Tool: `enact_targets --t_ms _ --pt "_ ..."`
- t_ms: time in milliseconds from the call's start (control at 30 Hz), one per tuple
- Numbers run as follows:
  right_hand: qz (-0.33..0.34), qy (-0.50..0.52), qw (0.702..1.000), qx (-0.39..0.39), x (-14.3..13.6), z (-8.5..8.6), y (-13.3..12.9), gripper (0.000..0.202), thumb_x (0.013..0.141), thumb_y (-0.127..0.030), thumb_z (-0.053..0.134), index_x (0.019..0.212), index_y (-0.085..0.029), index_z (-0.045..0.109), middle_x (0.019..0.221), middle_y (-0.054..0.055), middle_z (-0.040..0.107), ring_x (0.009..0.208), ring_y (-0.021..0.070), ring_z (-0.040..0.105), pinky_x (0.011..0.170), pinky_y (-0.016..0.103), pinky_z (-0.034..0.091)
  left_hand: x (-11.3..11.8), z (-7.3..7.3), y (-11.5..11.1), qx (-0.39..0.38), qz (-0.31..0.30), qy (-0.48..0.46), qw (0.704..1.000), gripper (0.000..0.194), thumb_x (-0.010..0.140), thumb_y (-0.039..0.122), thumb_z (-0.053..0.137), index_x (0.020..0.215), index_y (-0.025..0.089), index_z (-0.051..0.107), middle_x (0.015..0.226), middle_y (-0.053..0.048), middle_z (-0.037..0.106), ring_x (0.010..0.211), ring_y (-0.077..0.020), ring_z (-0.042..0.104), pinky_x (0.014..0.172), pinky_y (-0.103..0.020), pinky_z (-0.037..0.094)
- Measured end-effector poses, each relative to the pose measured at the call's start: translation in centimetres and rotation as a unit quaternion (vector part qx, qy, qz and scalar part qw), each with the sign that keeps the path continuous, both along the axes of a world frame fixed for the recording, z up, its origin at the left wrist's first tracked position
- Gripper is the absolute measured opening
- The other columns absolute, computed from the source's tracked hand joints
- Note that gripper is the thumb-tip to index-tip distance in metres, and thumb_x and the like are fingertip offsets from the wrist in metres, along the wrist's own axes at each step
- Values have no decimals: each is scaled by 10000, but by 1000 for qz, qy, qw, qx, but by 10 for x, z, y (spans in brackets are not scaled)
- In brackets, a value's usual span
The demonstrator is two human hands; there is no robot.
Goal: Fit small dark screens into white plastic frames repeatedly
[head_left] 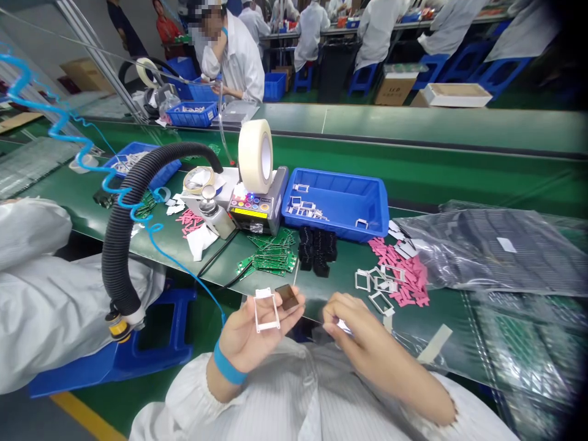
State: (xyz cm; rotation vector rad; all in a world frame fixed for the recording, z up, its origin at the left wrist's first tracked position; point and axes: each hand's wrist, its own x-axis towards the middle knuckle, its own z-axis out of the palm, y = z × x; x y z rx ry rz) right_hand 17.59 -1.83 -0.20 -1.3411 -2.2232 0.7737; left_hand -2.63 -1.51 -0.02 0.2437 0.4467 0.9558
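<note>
My left hand [250, 335] is turned palm up in front of my body, a blue band around its wrist. Its thumb and fingers hold a small white rectangular frame [267, 327], and a dark, glossy rectangular piece [287, 297] lies on its fingers just beside the frame. To the right, my right hand [353, 324] is closed with the fingers bent inward. Something pale and shiny [343, 326] shows under those fingers, mostly hidden, so its kind is unclear. Loose white frames [380, 302] and pink strips [408, 275] lie on the bench beyond my right hand.
Ahead stand a blue bin [337, 190] with white frames, black blocks [316, 248], green circuit boards [271, 254] and a tape roll [255, 156] on a dispenser [257, 205]. A black hose [122, 245] arches at left. Plastic-wrapped sheets [496, 251] lie right. A co-worker [241, 58] sits opposite.
</note>
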Motion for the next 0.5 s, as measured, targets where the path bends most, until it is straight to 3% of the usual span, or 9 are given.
enact_targets --t_ms 67,133,233,300,400,500 --pt "-34 -71 997 1 5 -21 5 225 851 -108 438 641 -181 469 646 16 506 655 158 488 618 294 354 -2 0 0 -15 -14 -36 999 338 672 490 694 788 174 730 1098 -60 672 1114 -225 550 1082 -384 287" --pt "-53 -87 995 8 7 -29 10 195 833 -109 469 653 -174 509 645 21 518 666 169 507 641 312 369 -1 1 0 -19 -30 -62 997 340 686 494 680 796 176 727 1106 -57 678 1112 -215 558 1066 -369 315" --pt "-24 11 1000 8 7 -8 14 83 859 -209 511 923 -191 561 862 47 586 830 183 555 737 332 432 1 5 -1 -9 -49 -77 996 345 714 487 657 817 165 721 1123 -67 674 1104 -213 569 1041 -356 345" --pt "14 106 994 18 4 14 16 247 856 -286 547 1089 -208 526 1014 71 581 949 190 554 797 335 455 3 7 -3 6 -59 -81 995 352 727 486 645 823 156 719 1121 -74 675 1096 -223 577 1037 -364 348" --pt "67 170 983 34 -4 32 21 330 810 -306 615 1120 -223 536 1037 71 584 973 201 559 816 350 463 5 9 -5 17 -69 -77 995 351 726 479 647 848 158 720 1102 -72 681 1104 -255 572 1056 -409 314" --pt "75 199 976 39 -10 29 25 274 773 -240 635 1037 -218 562 950 49 591 893 188 571 774 349 464 5 10 -6 26 -74 -58 995 351 713 479 661 832 154 720 1062 -84 689 1130 -292 554 1070 -452 277"
